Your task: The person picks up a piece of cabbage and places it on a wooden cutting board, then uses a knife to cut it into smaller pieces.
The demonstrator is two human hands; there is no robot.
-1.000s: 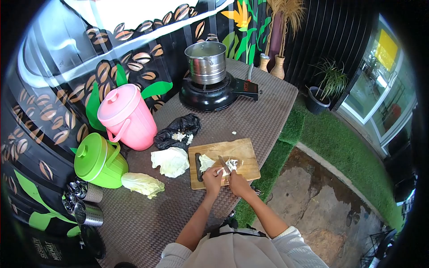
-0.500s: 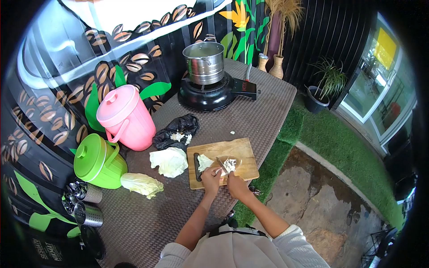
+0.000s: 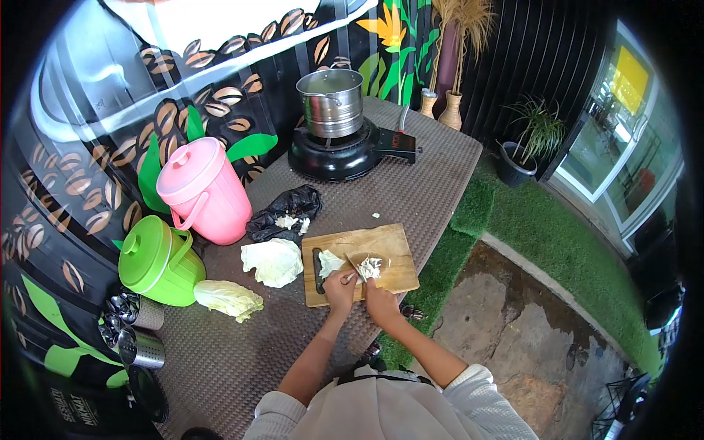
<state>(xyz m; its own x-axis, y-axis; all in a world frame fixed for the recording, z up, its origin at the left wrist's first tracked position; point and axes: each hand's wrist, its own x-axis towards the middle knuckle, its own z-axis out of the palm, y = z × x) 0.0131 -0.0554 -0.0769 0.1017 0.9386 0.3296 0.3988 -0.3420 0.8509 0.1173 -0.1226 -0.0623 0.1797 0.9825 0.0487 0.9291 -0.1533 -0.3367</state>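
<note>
Right hand point(image 3: 383, 304): I'm gripping the knife point(image 3: 351, 262) over the board point(image 3: 400, 273)!
Left hand point(image 3: 339, 292): I'm touching the pale leaf point(image 3: 328, 261) there.
Pot point(image 3: 331, 114): on the stove point(image 3: 330, 163), beyond the board.

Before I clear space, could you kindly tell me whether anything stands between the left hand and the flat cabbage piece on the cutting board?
Nothing visible does: the left hand is at the near edge of the cabbage piece. The knife blade lies to the piece's right, not between them.

Patio-like kitchen — cutting board point(image 3: 396, 268), stove point(image 3: 331, 163), pot point(image 3: 330, 114), turf point(image 3: 546, 227)
</note>
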